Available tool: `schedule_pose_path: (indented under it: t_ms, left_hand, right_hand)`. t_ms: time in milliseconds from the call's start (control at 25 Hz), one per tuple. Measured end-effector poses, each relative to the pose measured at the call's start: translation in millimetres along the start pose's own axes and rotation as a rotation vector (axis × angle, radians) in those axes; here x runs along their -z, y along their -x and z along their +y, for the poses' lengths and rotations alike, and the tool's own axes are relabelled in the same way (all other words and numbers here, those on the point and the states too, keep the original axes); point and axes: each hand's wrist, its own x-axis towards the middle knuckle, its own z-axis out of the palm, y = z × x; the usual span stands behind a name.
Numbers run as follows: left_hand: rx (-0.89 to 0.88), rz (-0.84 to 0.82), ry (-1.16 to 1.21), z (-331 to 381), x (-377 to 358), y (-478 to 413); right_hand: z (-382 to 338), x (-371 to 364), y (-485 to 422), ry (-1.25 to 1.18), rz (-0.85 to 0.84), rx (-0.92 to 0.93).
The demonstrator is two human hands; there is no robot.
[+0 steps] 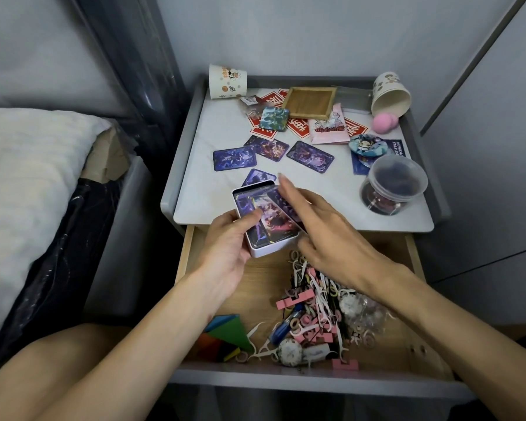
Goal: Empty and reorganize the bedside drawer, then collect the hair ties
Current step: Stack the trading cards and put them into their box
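My left hand (pixel 225 247) grips a small white box (pixel 263 249) that holds purple picture cards, just above the open drawer (pixel 255 287). My right hand (pixel 325 235) holds another purple card (pixel 281 203) tilted over the box, with the index finger stretched out straight. More purple cards (pixel 234 159) lie spread on the bedside table top (pixel 201 183). In the drawer a heap of small pink and cream hair ties (pixel 304 323) is tangled with white floss picks (pixel 263 349) and pink blocks (pixel 289 300).
The table top also carries two paper cups (pixel 227 82), one lying on its side (pixel 390 94), a wooden coaster (pixel 310 102), red cards (pixel 298 127), a pink packet (pixel 328 127), a pink sponge (pixel 384 122) and a clear lidded jar (pixel 395 185). Coloured flat shapes (pixel 225 329) sit at the drawer's left. A bed (pixel 28 177) stands on the left.
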Motion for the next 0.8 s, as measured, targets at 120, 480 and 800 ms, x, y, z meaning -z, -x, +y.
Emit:
schedule_pose_path:
  t_ms: [120,480,800]
  left_hand:
    - [-0.018,0.018,-0.004,-1.6,-0.4,0.0]
    - [-0.084,-0.093,-0.137,-9.9,-4.3,9.6]
    - [-0.05,-0.133,-0.141,-14.6,-7.0,13.2]
  right_hand:
    - [-4.8,4.8,1.8,-0.193,-0.079,-0.054]
    - [8.7,11.0,-9.7,-0.985,0.24,-0.496]
    - [1.8,14.1,-8.7,-1.099,0.27,-0.524]
